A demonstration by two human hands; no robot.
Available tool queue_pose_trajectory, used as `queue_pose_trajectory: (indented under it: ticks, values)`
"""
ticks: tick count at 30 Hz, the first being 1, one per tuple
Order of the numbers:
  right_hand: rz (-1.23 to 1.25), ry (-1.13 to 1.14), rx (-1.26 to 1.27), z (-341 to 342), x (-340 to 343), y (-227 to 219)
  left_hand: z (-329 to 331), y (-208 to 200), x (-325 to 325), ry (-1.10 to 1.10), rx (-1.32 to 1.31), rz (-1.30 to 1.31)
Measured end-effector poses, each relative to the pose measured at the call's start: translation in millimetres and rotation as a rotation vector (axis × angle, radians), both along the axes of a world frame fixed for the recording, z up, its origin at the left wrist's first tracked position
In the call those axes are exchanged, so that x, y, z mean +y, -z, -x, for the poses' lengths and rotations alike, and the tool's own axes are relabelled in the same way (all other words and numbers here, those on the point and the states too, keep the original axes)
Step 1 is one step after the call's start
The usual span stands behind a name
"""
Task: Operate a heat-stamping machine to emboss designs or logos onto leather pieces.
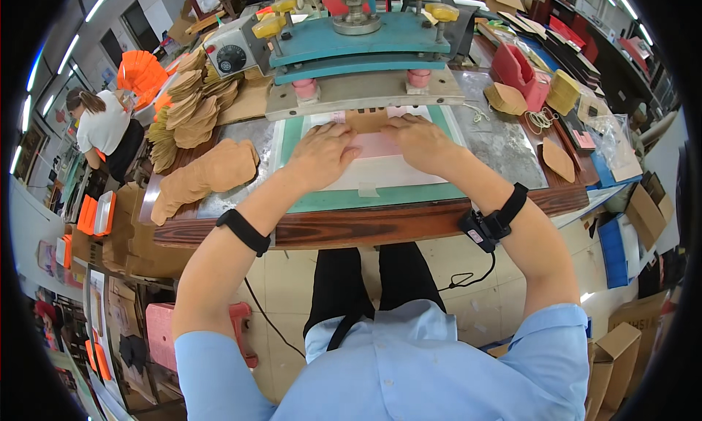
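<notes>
Alignment seems in hand, your left hand (pixel 320 156) and right hand (pixel 424 145) flanking the brown piece (pixel 365 120), grips unclear; next likely calls for moving clear of the press (pixel 360 47)

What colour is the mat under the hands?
The mat is green, clearest along its front edge in the head view.

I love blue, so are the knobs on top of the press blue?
No, the knobs on top of the press are yellow.

Cardboard box (pixel 643 213) near blue bin (pixel 612 254)
</notes>
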State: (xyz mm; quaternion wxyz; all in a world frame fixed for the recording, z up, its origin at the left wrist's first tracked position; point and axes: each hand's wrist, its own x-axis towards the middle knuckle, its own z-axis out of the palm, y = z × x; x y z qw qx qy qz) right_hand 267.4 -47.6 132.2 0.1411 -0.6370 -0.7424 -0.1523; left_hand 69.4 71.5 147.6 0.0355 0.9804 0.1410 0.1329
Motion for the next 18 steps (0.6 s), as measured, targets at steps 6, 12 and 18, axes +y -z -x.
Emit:
queue_pose_trajectory:
  ticks: [6, 12, 18]
  values:
    - [0.015, -0.005, 0.047, -1, -12, -3, 7, -1, -4, -0.022, -0.092, 0.097]
    - [-0.072, -0.175, 0.301, 39, -131, -34, 80, -20, -95, 0.127, -0.128, 0.343]
    - [0.628, -0.259, 0.795, 64, -207, -28, 131, -18, -165, 0.344, 0.223, 0.809]
